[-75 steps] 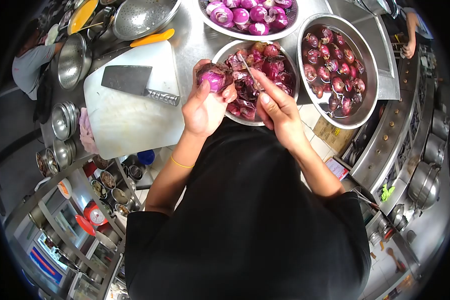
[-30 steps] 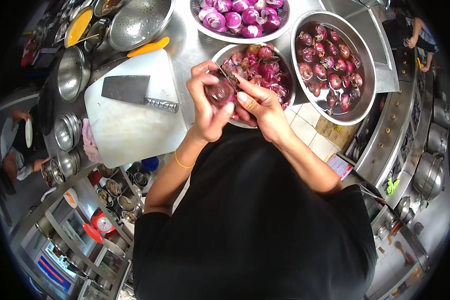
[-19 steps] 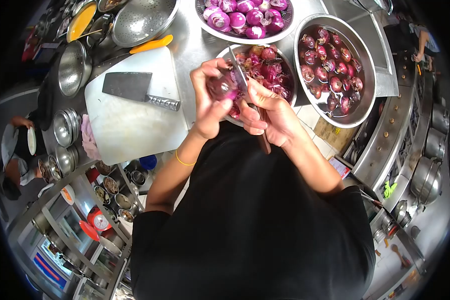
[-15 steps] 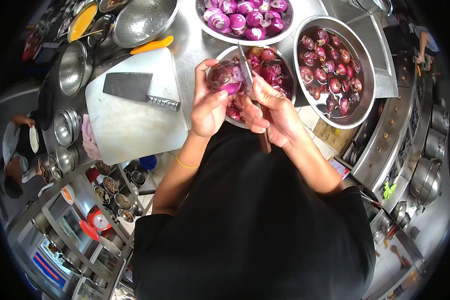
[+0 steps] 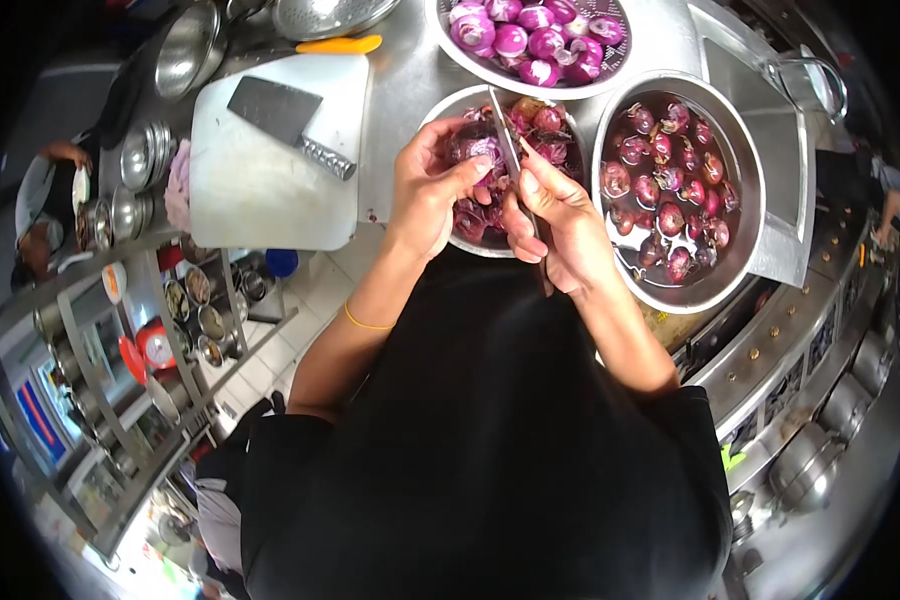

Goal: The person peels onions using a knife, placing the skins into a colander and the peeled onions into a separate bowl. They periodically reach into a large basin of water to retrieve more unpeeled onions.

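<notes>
We are gripping an onion [image 5: 475, 148] in our left hand [image 5: 420, 205] above the bowl [image 5: 482, 250] of skins [image 5: 476, 220], probably so it is catching scraps, while our right hand [image 5: 573, 230] is holding a knife [image 5: 504, 132], blade beside the onion.

We curl our left hand [image 5: 432, 195] (thumb pointing inward) just beside our right hand [image 5: 562, 222], its fingers folded.
</notes>
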A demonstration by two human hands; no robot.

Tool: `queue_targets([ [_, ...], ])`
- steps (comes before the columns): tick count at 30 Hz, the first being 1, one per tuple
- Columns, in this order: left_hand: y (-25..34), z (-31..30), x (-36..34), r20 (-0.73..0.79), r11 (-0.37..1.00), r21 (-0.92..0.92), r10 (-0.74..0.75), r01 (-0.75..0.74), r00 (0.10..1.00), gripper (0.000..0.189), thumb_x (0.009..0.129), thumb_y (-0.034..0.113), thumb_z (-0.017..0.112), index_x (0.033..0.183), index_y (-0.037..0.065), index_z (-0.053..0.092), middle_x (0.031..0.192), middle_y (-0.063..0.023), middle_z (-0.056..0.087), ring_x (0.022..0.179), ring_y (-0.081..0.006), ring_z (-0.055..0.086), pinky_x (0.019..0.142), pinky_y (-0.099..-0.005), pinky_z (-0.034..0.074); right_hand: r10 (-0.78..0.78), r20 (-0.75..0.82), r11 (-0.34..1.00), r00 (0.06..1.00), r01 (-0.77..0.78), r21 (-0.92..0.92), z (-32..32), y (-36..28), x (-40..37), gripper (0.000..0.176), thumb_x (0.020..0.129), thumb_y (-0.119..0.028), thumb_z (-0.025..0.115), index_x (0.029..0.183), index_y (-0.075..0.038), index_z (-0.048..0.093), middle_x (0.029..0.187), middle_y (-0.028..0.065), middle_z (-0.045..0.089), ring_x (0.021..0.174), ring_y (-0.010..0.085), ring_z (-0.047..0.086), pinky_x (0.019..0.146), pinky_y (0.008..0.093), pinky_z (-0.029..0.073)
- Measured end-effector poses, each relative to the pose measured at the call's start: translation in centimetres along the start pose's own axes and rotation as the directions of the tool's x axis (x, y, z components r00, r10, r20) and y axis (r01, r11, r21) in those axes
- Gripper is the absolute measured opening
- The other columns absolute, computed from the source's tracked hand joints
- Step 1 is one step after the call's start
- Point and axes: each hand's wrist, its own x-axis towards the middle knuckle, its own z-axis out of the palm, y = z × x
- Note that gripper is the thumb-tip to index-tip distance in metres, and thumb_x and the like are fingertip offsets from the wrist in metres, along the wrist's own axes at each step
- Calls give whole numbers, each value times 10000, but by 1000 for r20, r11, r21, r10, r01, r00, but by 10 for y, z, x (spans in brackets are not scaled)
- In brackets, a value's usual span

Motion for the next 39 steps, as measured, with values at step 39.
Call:
queue_targets([
  [39, -1, -20, -19, 345, 524, 461, 638, -717, 688, 388, 642, -185, 551, 1000, -40, 595, 1167, -166, 482, 1107, -275, 522, 963, -389, 438, -270, 107, 728, 957, 275, -627, -5, -4, -24, 539, 898, -10, 521, 1407, -82, 361, 645, -12, 403, 626, 69, 406, 625, 214, 385],
])
